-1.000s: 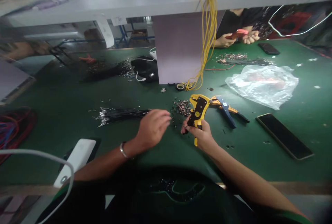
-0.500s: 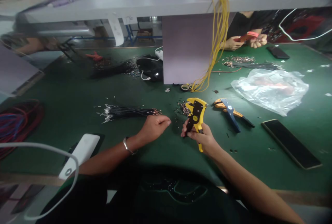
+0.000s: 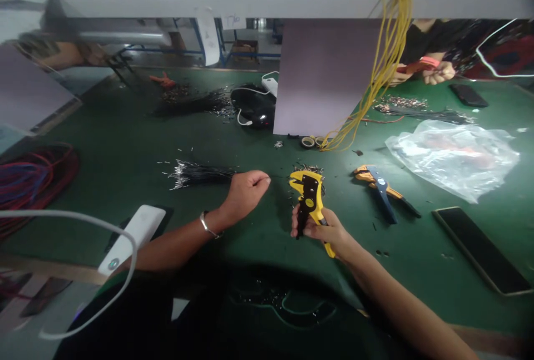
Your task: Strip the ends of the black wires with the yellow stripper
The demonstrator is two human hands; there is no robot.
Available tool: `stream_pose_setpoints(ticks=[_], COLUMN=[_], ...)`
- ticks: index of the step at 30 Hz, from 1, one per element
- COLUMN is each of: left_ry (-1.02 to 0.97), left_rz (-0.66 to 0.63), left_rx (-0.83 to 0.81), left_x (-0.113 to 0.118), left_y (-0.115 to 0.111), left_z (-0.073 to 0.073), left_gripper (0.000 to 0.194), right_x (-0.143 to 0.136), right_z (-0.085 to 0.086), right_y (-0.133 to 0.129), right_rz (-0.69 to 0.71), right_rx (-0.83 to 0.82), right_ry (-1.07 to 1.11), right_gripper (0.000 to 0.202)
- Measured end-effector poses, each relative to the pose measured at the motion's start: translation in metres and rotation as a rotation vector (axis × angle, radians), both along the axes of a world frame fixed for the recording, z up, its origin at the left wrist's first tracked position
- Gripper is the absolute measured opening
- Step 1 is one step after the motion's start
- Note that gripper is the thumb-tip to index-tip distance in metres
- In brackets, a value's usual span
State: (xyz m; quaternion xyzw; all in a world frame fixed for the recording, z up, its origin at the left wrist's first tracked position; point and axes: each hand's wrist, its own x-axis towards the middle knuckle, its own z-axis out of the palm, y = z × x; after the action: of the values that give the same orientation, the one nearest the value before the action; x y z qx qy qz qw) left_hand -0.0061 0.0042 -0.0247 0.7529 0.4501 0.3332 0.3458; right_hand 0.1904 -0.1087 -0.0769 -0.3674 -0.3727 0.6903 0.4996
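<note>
Left hand (image 3: 246, 192) pinches thin wire (image 3: 280, 176) toward 3 o'clock; right hand (image 3: 332, 228) wrapped round yellow stripper (image 3: 310, 188); wire could skew at its jaws if that pinch rolls

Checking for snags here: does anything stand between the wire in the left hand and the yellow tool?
Nothing visible does. A thin dark wire runs from the left hand toward the yellow tool in the right hand; contact is too fine to tell. Small pieces lie behind the tool's head.
</note>
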Motion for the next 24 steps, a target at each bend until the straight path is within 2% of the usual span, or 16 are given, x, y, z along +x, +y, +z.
stream_pose_setpoints(ticks=[6, 11, 14, 20, 24], left_ry=[-0.029, 0.025, 0.033, -0.067, -0.167], left_rz=[0.013, -0.029, -0.100, -0.194, -0.116], left_rx=[-0.132, 0.002, 0.006, -0.190, -0.451], left_x=[0.002, 0.006, 0.004, -0.003, -0.003], left_y=[-0.001, -0.009, -0.008, 0.002, 0.006], left_z=[-0.002, -0.006, -0.005, 0.004, 0.005], left_gripper=[0.020, 0.023, 0.023, 0.021, 0.022], right_x=[-0.001, -0.002, -0.001, 0.006, 0.009], right_z=[-0.001, -0.004, -0.003, 0.001, 0.004], right_y=[-0.001, 0.000, 0.000, 0.002, 0.002], right_rz=[0.058, 0.061, 0.100, 0.194, 0.230], right_rx=[-0.001, 0.002, -0.005, 0.018, 0.012], right_ry=[0.033, -0.022, -0.014, 0.061, 0.120], right_gripper=[0.042, 0.042, 0.043, 0.047, 0.049])
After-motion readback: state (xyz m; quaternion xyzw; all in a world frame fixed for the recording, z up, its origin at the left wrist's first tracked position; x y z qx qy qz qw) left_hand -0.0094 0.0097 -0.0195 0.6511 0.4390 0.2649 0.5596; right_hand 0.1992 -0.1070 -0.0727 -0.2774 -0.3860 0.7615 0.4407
